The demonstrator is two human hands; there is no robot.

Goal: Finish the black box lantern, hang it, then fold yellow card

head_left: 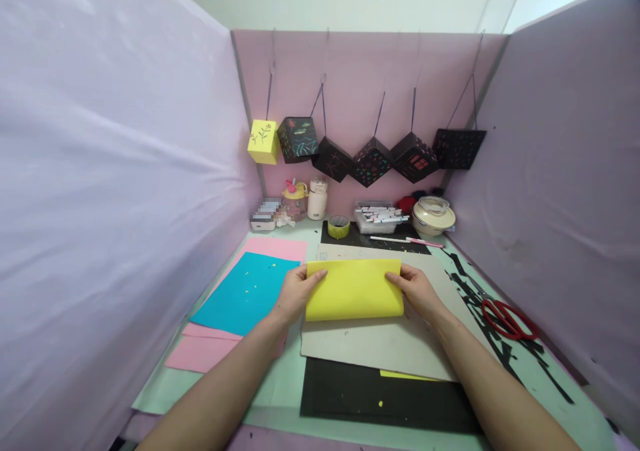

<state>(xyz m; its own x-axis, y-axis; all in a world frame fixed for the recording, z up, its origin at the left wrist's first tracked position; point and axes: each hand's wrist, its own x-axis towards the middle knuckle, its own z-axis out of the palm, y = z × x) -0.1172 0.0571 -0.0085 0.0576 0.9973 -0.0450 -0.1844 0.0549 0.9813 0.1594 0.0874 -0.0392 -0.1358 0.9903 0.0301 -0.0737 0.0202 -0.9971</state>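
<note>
A folded sheet of yellow paper (355,291) is held up between my two hands over a grey board (350,341). My left hand (297,291) pinches its upper left corner, thumb on the front face. At the upper right corner, my right hand (413,288) grips it the same way; the fingers of both hands are partly hidden behind the paper. The bottom edge of the paper looks like a rounded fold. Beneath the board lies black paper (350,391), with a thin strip of yellow showing at the board's front edge.
Blue paper (240,298) lies over pink sheets (200,354) at left. Red-handled scissors (510,319) and black paper scraps (473,304) are at right. Behind stand a tape roll (339,227), a box of pens (377,218) and a lidded bowl (434,216). Decorated paper boxes (373,162) hang above.
</note>
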